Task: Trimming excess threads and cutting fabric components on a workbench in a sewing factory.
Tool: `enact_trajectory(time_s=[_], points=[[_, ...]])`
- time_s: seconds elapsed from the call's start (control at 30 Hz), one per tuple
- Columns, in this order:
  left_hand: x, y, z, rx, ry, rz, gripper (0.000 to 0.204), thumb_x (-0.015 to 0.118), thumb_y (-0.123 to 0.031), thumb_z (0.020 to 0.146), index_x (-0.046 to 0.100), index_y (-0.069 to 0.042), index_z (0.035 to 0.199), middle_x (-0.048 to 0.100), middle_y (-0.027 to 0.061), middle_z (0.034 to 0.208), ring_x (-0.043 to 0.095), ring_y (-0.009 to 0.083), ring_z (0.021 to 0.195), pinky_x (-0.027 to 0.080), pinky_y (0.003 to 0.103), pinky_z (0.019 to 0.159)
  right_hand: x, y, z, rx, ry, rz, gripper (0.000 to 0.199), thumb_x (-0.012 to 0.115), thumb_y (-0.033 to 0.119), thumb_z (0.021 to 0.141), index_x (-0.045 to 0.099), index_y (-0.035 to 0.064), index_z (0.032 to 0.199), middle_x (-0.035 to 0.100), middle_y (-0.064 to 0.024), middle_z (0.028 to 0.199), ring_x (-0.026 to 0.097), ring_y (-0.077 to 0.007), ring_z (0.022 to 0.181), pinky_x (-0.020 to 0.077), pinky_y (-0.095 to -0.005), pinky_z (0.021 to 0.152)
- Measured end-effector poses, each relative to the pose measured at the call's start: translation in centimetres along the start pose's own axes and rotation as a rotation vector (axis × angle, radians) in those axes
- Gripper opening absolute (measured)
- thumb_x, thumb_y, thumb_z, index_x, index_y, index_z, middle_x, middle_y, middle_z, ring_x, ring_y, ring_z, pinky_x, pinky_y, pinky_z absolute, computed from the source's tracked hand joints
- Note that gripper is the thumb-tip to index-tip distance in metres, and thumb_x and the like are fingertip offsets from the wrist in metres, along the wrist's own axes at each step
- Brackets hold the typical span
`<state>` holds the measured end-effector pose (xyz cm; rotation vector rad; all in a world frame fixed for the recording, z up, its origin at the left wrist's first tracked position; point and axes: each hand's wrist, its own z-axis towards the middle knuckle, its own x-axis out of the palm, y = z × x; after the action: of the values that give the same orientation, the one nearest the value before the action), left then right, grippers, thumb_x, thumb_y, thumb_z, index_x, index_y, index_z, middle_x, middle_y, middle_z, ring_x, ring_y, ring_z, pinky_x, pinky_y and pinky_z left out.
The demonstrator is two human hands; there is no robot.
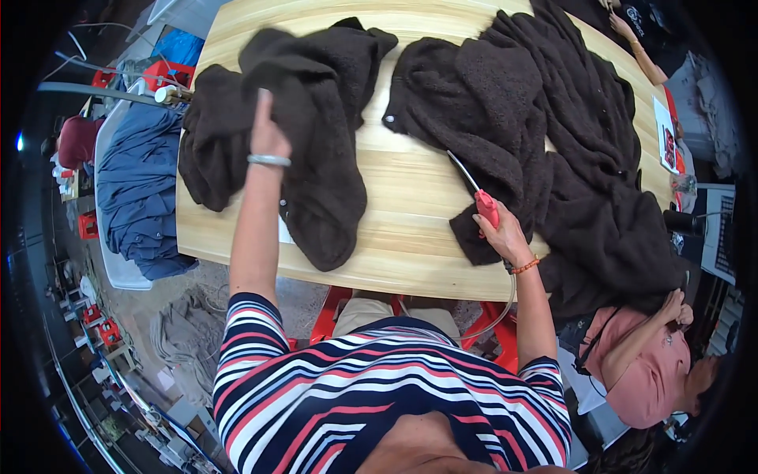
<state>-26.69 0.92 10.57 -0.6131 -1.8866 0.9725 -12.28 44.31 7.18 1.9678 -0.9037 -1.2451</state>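
My left hand (270, 141) grips a dark brown fleecy garment (328, 158) on the left of the table, thumb on top. Its other fingers are hidden by the cloth, which is blurred by motion around them. In my right hand (505, 237) is an air blow gun (487, 207) with a red handle and a thin metal nozzle, a hose trailing from it. The nozzle tip lies beside a second dark brown garment (474, 95), which has a round, shiny snap near its left edge.
More dark brown garments (584, 103) cover the right of the wooden table (410, 229). A white tub (118, 276) of blue clothing (146, 189) stands at the left. A person in pink (639, 367) handles cloth at the right; another person's arm (643, 55) reaches in at the far right.
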Motion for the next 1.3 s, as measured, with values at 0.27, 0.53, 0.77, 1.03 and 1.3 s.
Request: enact_trajectory(time_s=[0.27,0.53,0.77,1.03,1.3], points=[[-7.3,5.6,-4.3,0.135,0.302,1.082,0.046,0.073,-0.011,0.079,0.054,0.004,0.119,0.064,0.0103,0.109,0.060,0.0173,0.099,0.047,0.028,0.089,0.9,-0.2,0.3,-0.111,0.040,-0.105,0.045,0.064,0.019,0.088,0.051,0.0032,0.128,0.062,-0.0088,0.088,0.061,-0.0150,0.068,0.0515,-0.0304,0.066],[-5.2,3.8,-10.9,-0.410,0.325,0.019,0.038,0.064,-0.001,0.086,0.049,-0.002,0.121,0.062,0.0088,0.114,0.061,0.0186,0.104,0.049,0.032,0.092,1.6,4.0,-0.4,-0.156,0.103,-0.160,0.044,0.064,0.019,0.087,0.052,0.0069,0.128,0.064,-0.0149,0.095,0.066,-0.0242,0.075,0.0518,-0.0335,0.069],[-5.3,11.7,-11.3,-0.458,0.142,-0.188,0.023,0.063,0.000,0.086,0.061,-0.006,0.108,0.067,0.0056,0.099,0.064,0.0181,0.092,0.051,0.039,0.087,2.8,11.4,-2.6,-0.158,0.323,-0.287,0.043,0.065,0.019,0.084,0.054,0.0096,0.125,0.064,-0.0224,0.085,0.062,-0.0408,0.082,0.0498,-0.0426,0.073],[-5.4,14.1,-12.0,-0.464,0.004,-0.160,0.028,0.063,0.003,0.085,0.060,0.000,0.112,0.066,0.0080,0.105,0.063,0.0190,0.095,0.052,0.033,0.087,3.6,11.2,-3.8,-0.186,0.298,-0.563,0.033,0.062,0.025,0.085,0.057,0.0090,0.113,0.064,-0.0217,0.073,0.064,-0.0391,0.073,0.0496,-0.0474,0.066],[-7.6,16.0,-11.3,-0.448,-0.011,-0.144,0.031,0.066,0.000,0.084,0.058,-0.001,0.115,0.065,0.0079,0.108,0.063,0.0197,0.099,0.051,0.036,0.089,3.7,10.5,-3.2,-0.192,0.407,-0.592,0.031,0.061,0.025,0.085,0.057,0.0070,0.111,0.064,-0.0223,0.075,0.064,-0.0394,0.074,0.0503,-0.0475,0.068]])
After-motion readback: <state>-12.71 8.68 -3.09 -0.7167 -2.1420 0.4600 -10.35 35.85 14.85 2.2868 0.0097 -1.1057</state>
